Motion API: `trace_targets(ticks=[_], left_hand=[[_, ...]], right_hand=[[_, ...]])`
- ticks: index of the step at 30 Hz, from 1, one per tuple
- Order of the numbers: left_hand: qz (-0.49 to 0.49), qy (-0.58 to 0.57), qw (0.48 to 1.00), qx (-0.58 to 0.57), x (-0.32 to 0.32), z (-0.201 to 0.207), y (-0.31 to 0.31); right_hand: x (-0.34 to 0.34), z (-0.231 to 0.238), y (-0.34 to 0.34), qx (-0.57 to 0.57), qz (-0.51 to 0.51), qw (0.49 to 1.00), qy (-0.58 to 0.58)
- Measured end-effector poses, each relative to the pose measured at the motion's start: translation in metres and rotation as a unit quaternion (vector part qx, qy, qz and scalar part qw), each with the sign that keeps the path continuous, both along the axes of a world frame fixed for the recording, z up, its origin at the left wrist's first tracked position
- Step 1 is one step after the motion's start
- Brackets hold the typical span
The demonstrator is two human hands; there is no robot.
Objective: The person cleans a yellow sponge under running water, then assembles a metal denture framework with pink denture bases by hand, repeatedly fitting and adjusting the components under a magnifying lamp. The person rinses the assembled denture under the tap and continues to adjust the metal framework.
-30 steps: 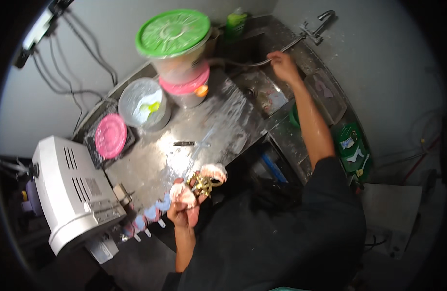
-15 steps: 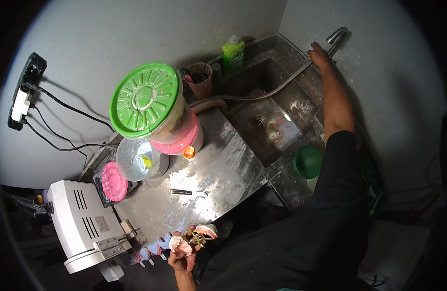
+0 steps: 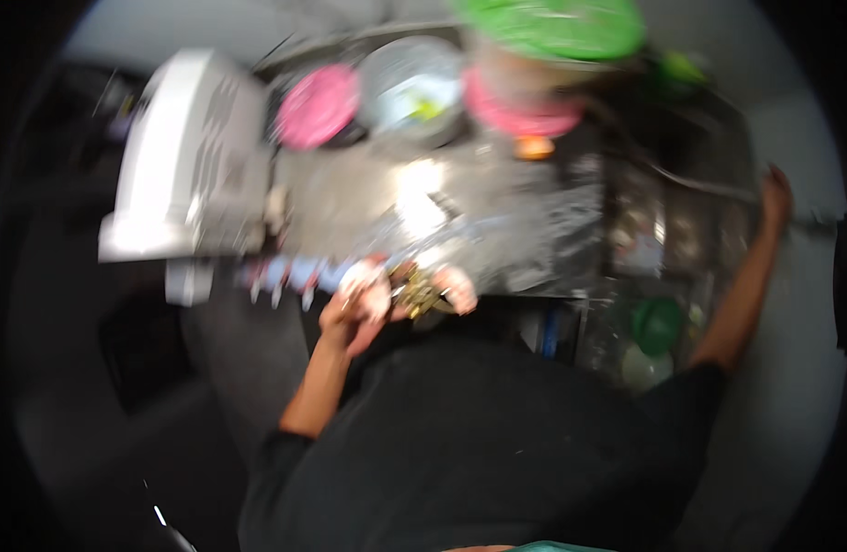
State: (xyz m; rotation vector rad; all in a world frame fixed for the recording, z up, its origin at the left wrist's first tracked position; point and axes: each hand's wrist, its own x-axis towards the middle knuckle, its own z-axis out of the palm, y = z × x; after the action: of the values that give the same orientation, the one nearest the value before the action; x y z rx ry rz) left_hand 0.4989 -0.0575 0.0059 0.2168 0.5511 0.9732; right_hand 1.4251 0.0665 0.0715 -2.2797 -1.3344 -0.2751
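The picture is motion-blurred. My left hand point(image 3: 354, 311) is closed around a small pink and gold object point(image 3: 422, 293) at the front edge of the wet metal counter point(image 3: 506, 216). My right arm is stretched far out to the right. My right hand point(image 3: 775, 195) rests by the wall above the sink point(image 3: 663, 230), close to a thin dark hose or tap. The blur hides whether its fingers grip anything.
A white appliance point(image 3: 189, 156) stands at the left of the counter. Behind it are a pink lid point(image 3: 318, 106), a clear bowl point(image 3: 410, 87) and a tall container with a green lid point(image 3: 552, 28). A green cup point(image 3: 658, 322) sits below the sink.
The view has swung round, so the counter now runs across the top. My right hand stays out by the tap. My left hand still holds the pink and gold object.
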Motion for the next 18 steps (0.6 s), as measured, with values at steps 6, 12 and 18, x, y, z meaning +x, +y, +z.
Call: trace_targets(ticks=[6, 12, 18], left_hand=[[0.088, -0.008, 0.994, 0.057, -0.044, 0.029, -0.033], [0.145, 0.022, 0.985, 0.085, -0.1, 0.039, -0.058], [0.176, 0.001, 0.98, 0.095, -0.202, 0.058, -0.072]], right_hand=[[-0.534, 0.082, -0.061, -0.125, 0.507, 0.799, 0.297], [-0.745, 0.016, -0.107, -0.086, 0.706, 0.599, 0.369], [-0.876, 0.034, -0.112, -0.003, 0.741, 0.562, 0.368]])
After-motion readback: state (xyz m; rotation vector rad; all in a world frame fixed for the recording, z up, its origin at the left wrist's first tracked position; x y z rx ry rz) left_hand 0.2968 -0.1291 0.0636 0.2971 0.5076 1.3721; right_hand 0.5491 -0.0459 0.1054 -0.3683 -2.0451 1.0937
